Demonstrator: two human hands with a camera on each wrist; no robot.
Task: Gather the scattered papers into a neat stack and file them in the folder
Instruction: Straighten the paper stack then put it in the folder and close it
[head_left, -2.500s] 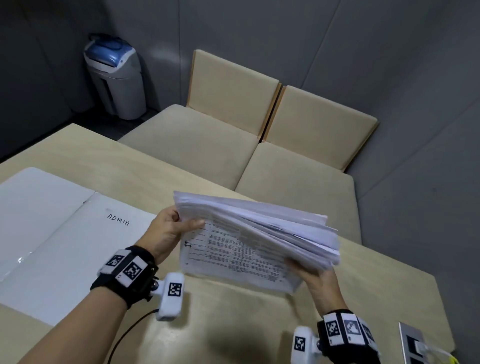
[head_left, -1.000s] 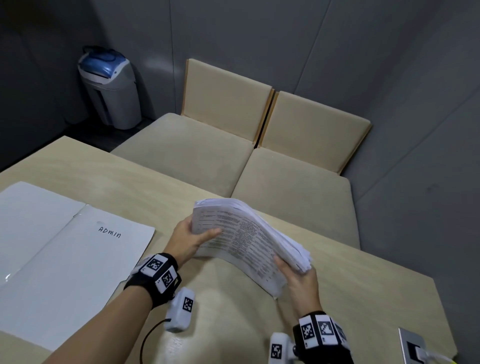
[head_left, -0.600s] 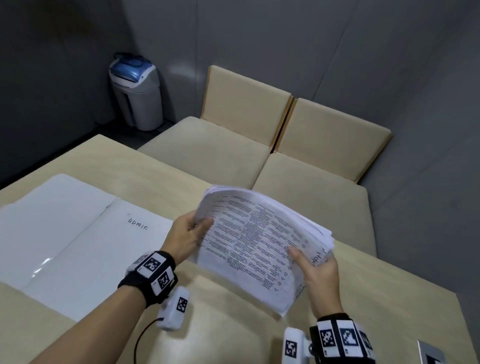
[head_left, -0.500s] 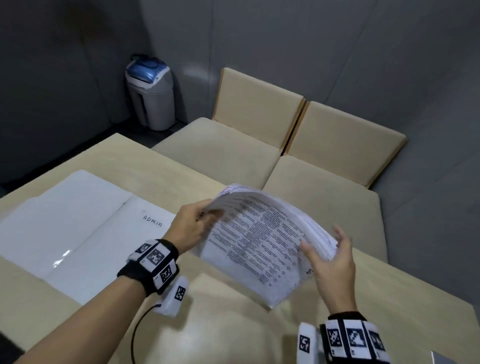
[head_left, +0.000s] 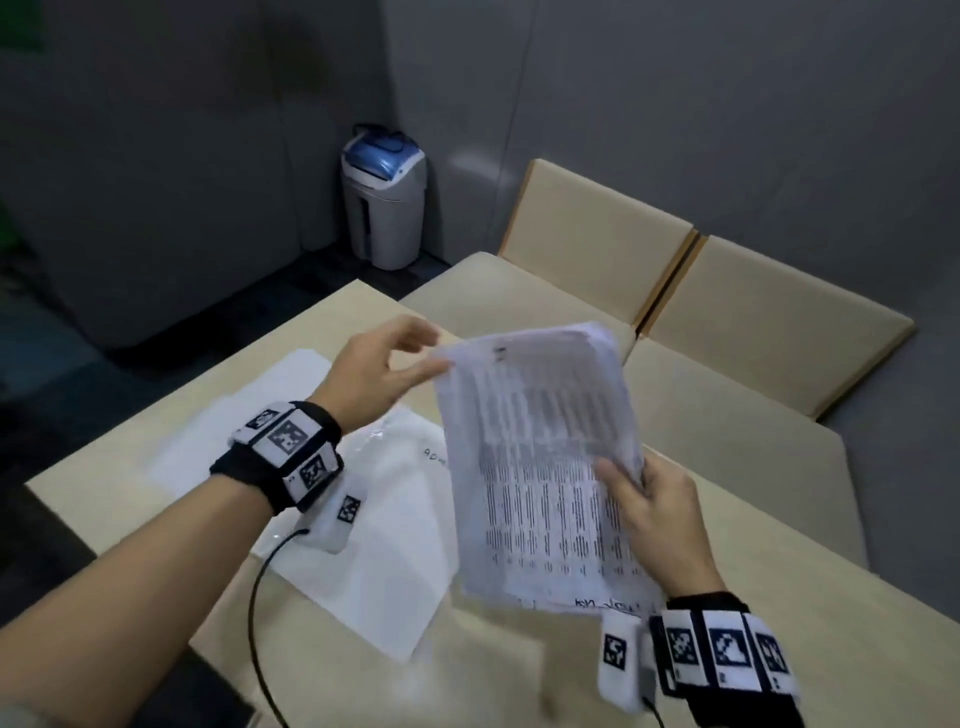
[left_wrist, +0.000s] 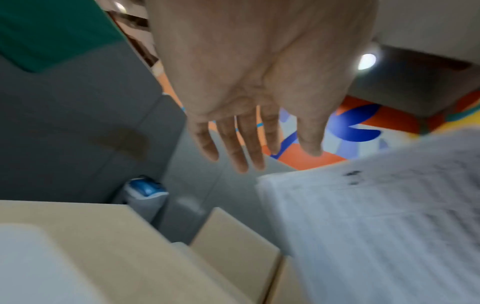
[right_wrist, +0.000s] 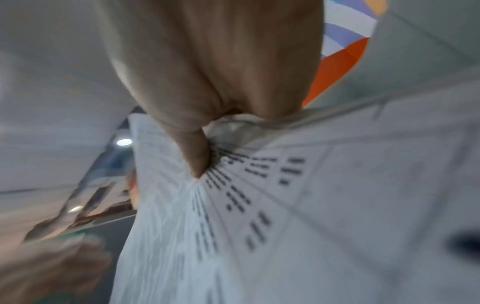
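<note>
A thick stack of printed papers (head_left: 540, 457) hangs in the air above the table, tilted up with its long side running away from me. My right hand (head_left: 623, 478) grips its right edge, thumb on the printed top sheet (right_wrist: 285, 226) and fingers behind. My left hand (head_left: 395, 358) is open with straight fingers beside the stack's far left corner; the left wrist view shows the hand (left_wrist: 259, 133) apart from the sheets (left_wrist: 376, 226). The white folder (head_left: 374, 561) lies open flat on the table under my left forearm, with handwriting on its right leaf.
The light wooden table (head_left: 779, 597) ends at its far edge just beyond the folder. Beige bench seats (head_left: 727, 405) stand behind it. A grey bin with a blue lid (head_left: 384, 197) sits in the far corner. A black cable (head_left: 254, 613) trails from my left wrist.
My left hand has let go of the stack's left edge and opened. The stack has turned lengthwise, and my right hand alone holds it. My view has swung left over the folder.
</note>
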